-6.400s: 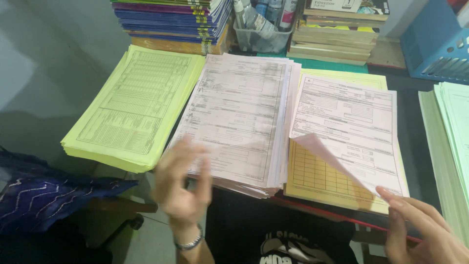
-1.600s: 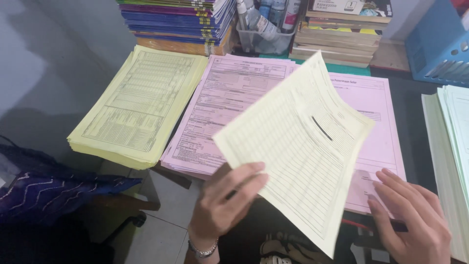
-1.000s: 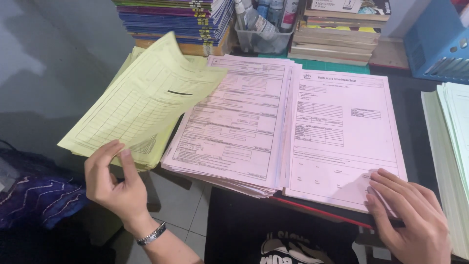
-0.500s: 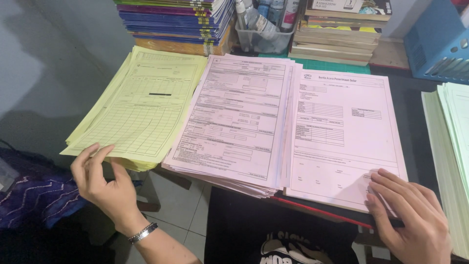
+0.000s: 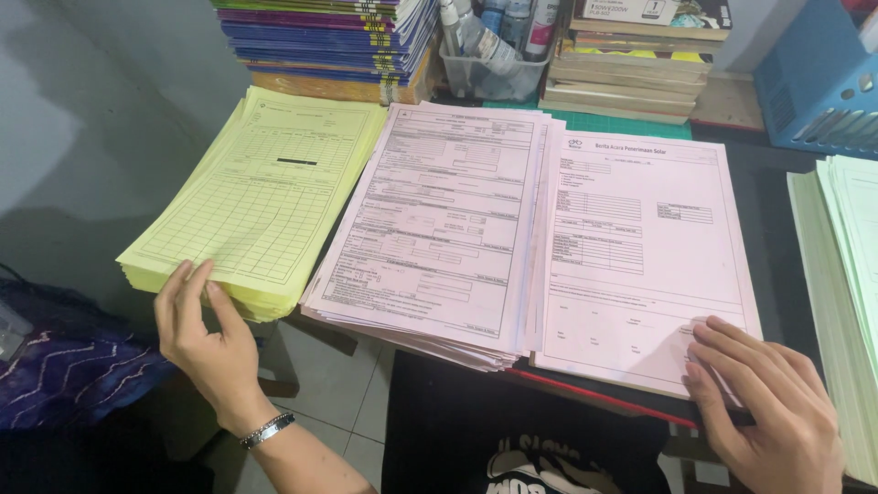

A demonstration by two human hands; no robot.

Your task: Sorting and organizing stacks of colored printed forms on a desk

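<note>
My left hand (image 5: pixel 208 343), with a bracelet on the wrist, rests its fingertips on the near edge of a thick stack of yellow forms (image 5: pixel 261 197) at the left. A stack of pink printed forms (image 5: pixel 434 220) lies in the middle. To its right lies a second pile with a pink form (image 5: pixel 636 247) on top. My right hand (image 5: pixel 764 407) lies flat on that pile's near right corner, fingers spread. Neither hand grips anything.
Stacked purple and blue books (image 5: pixel 329 41) stand at the back left, a clear tub of bottles (image 5: pixel 489 55) and a pile of brown books (image 5: pixel 631 69) behind. A blue plastic tray (image 5: pixel 814 87) and a pale green paper stack (image 5: pixel 841 274) are at the right. Dark blue cloth (image 5: pixel 64 366) lies lower left.
My left hand carried a yellow sheet from the right pile over to the yellow stack, laid it on top and let go. My right hand stayed on the pink pile's corner.
</note>
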